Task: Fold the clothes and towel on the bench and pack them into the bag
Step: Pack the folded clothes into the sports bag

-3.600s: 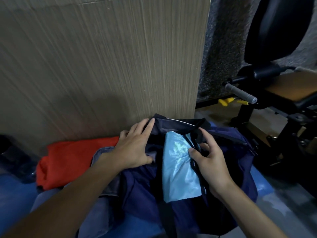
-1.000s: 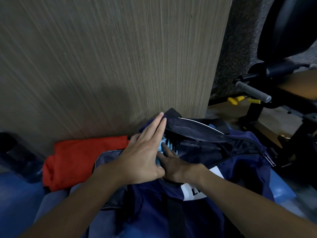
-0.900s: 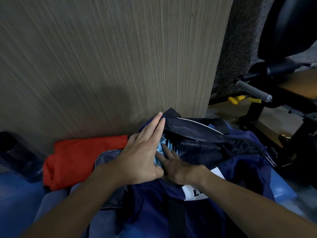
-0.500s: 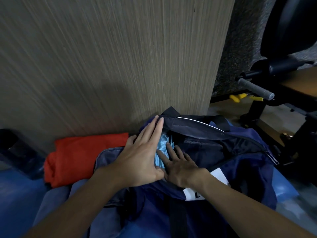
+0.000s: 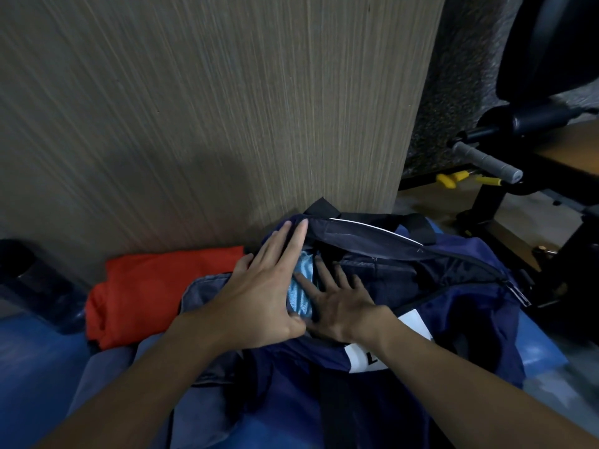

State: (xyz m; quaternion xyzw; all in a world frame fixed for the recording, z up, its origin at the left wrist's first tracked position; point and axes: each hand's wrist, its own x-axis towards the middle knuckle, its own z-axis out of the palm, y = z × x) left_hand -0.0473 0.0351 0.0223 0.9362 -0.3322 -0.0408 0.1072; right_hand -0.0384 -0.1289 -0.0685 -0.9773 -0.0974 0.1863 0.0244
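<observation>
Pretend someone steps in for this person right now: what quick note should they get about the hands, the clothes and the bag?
Hands: the left hand is open, fingers straight, lying flat at the left end of the navy bag by its opening. The right hand is open, fingers spread, pressing the light blue cloth down into the bag.
Done: the light blue cloth is in the bag.
Left: the orange garment lies folded on the bench left of the bag. A grey garment lies under the left wrist; I cannot tell if it is folded. Both are unpacked.
</observation>
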